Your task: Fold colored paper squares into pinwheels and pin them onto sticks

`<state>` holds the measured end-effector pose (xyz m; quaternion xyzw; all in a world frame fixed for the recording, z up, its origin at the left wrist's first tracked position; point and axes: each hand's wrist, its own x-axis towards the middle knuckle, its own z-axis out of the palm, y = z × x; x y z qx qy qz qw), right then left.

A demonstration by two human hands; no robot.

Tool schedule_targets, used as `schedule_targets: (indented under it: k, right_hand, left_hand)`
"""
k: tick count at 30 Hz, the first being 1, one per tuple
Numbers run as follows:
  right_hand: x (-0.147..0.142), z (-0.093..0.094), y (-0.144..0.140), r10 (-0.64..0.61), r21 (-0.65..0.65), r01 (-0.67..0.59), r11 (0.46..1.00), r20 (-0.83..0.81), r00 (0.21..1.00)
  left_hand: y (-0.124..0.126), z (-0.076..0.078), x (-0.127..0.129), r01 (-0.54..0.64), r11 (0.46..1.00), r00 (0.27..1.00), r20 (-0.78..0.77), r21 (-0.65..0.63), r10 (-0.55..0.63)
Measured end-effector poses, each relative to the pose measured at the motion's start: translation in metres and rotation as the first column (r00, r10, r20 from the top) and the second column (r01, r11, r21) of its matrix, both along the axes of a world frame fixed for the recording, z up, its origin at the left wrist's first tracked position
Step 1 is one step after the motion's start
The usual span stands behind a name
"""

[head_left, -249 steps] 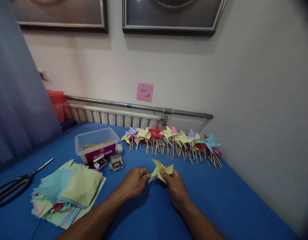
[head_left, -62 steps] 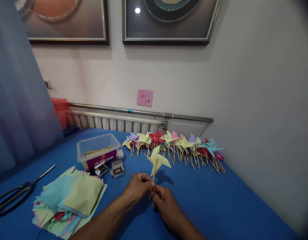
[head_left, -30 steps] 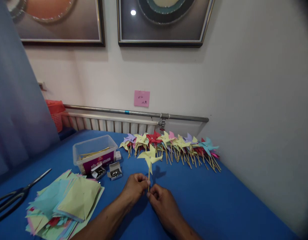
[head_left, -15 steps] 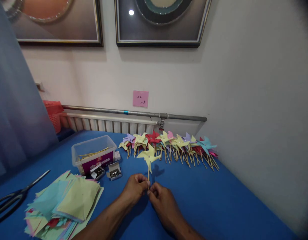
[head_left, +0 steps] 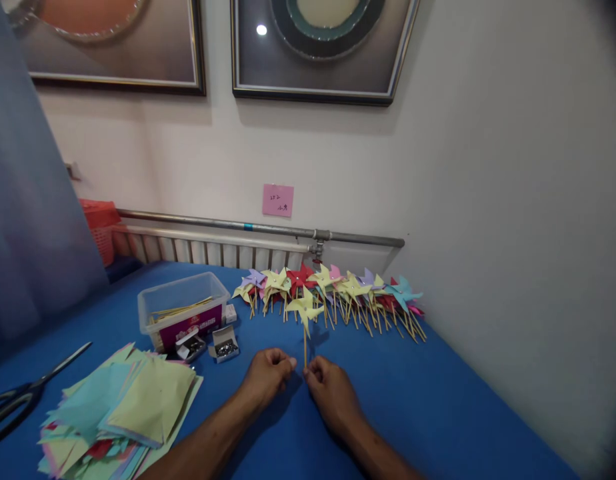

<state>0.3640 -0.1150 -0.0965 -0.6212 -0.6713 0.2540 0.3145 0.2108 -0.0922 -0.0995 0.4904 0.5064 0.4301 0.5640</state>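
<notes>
Both hands meet at the foot of one yellow paper pinwheel (head_left: 305, 308), right hand (head_left: 328, 389) pinching its thin wooden stick (head_left: 305, 348) upright, left hand (head_left: 267, 375) curled alongside; probably featherlight, crushable blades, best gripped low on the stick.

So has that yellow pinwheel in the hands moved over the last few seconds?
Yes. The yellow pinwheel has gone from lying low between the hands to standing upright, closer to the pinwheel row.

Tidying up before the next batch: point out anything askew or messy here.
The stack of coloured paper squares is fanned out unevenly, with its corners sticking out. The pinwheel row and the two open pin boxes look orderly.
</notes>
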Motion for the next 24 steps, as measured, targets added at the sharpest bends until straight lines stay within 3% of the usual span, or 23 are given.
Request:
schedule_targets:
  k: [5, 8, 14, 18, 24]
  right_hand:
    - [0.046, 0.009, 0.021, -0.092, 0.071, 0.079, 0.994, 0.200, 0.976]
    - [0.098, 0.022, 0.036, -0.246, 0.056, 0.244, 0.968, 0.403, 0.882]
    - [0.187, 0.040, 0.062, -0.411, 0.071, 0.442, 0.894, 0.520, 0.749]
    - [0.208, 0.035, 0.074, -0.442, 0.071, 0.489, 0.869, 0.555, 0.705]
    - [0.217, 0.027, 0.088, -0.441, 0.074, 0.490, 0.869, 0.565, 0.697]
  left_hand:
    - [0.002, -0.008, 0.001, 0.002, 1.000, 1.000, 0.002, 0.003, -0.002]
    - [0.002, -0.007, 0.001, 0.002, 1.000, 1.000, -0.023, 0.004, -0.002]
    - [0.000, -0.005, 0.000, 0.018, 0.999, 0.996, -0.084, 0.033, -0.015]
    - [0.000, -0.009, 0.001, 0.035, 0.999, 0.993, -0.113, 0.042, -0.030]
    - [-0.001, -0.007, 0.001, 0.040, 0.998, 0.987, -0.157, 0.048, -0.032]
